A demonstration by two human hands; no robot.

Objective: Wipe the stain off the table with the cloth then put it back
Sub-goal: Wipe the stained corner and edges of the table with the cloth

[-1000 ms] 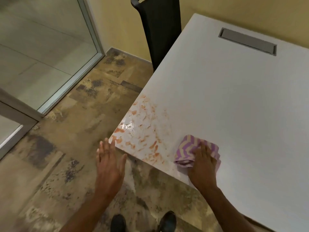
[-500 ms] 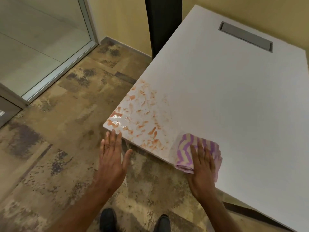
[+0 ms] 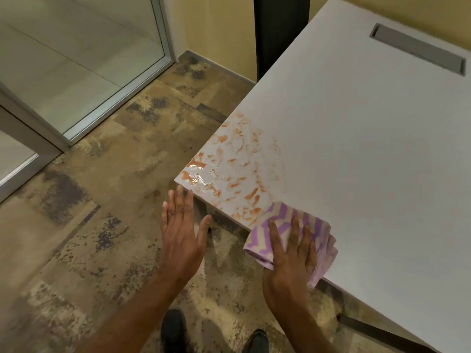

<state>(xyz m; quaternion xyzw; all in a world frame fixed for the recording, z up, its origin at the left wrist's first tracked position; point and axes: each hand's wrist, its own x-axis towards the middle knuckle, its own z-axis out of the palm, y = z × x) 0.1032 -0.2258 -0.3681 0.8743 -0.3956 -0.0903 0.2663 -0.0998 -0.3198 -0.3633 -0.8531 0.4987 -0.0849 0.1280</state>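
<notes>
An orange, wet-looking stain [image 3: 229,171] is smeared over the near left corner of the white table [image 3: 356,149]. A purple and cream zigzag cloth [image 3: 283,222] lies bunched at the table's front edge, just right of the stain, partly hanging over the edge. My right hand [image 3: 293,253] presses flat on the cloth with fingers spread. My left hand [image 3: 181,225] hovers open off the table, its fingertips close to the stained corner, holding nothing.
A grey cable slot [image 3: 418,48] is set into the table's far side. A dark chair back [image 3: 280,34] stands against the table's left edge by the yellow wall. Glass door panels [image 3: 76,59] are at left. My shoes [image 3: 173,329] stand on the mottled floor.
My right hand has dragged the cloth back toward the table's front edge, so that it now overhangs. The left hand has risen nearer the stained corner. The view has shifted.
</notes>
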